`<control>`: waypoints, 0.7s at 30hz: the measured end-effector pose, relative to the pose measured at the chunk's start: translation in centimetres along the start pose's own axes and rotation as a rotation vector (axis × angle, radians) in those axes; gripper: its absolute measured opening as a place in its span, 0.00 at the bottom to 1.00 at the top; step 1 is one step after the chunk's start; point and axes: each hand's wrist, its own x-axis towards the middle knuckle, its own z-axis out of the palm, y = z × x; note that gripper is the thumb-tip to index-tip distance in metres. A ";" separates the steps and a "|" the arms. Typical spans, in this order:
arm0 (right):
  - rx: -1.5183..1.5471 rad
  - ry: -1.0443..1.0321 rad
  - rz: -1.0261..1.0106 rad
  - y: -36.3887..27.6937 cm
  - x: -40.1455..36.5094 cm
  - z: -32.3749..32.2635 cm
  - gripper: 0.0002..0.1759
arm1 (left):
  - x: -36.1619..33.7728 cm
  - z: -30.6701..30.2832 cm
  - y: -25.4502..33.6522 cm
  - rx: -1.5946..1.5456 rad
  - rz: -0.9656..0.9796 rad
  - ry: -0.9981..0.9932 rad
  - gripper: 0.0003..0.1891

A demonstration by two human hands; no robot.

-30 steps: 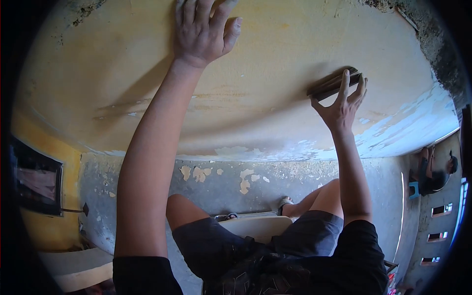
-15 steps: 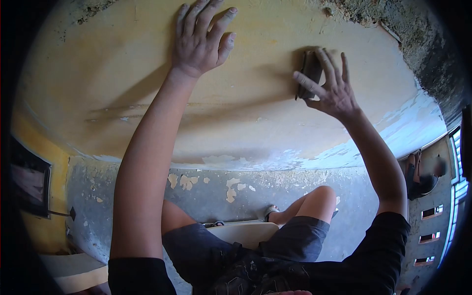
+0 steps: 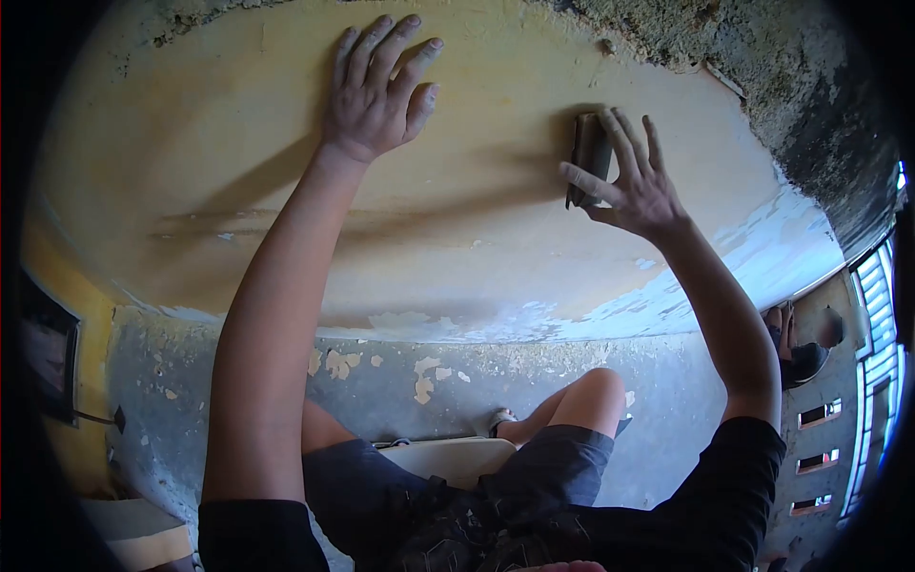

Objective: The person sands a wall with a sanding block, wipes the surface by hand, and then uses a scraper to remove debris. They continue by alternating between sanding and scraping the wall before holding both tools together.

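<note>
My left hand [image 3: 367,105] lies spread on the yellowish plastered wall [image 3: 457,143], with nothing in it. Pale dust coats its fingertips. To the right, my right hand [image 3: 640,186] grips a dark block [image 3: 591,157] that looks like a sanding block, pressed against the same wall. The thumb crosses the block's lower part while the fingers reach along its right side. A ragged flap shows at the block's lower left corner. The face of the block toward the wall is hidden.
Rough broken plaster [image 3: 753,76] borders the smooth wall at the upper right. Below is a grey floor [image 3: 667,410] with peeling patches. A pale seat [image 3: 448,460] is between my legs. Another person [image 3: 810,353] is at the far right, and a dark-framed panel [image 3: 48,343] hangs at left.
The whole view has shifted slightly. Against the wall, my right hand and the dark block have slid a little to the right and up. My left hand stays roughly in place.
</note>
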 end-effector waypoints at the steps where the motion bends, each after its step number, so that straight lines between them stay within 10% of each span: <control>1: -0.005 0.030 0.062 0.3 -0.1 -0.1 0.64 | 0.0 -0.1 0.0 -0.006 -0.005 0.000 0.22; 5: 0.030 0.279 0.595 1.1 -1.5 -0.8 0.65 | -0.1 0.0 0.2 0.010 -0.022 0.008 0.22; 21: 0.743 0.405 1.264 -21.4 -7.6 6.2 0.69 | -0.2 0.1 0.2 0.093 0.088 -0.039 0.24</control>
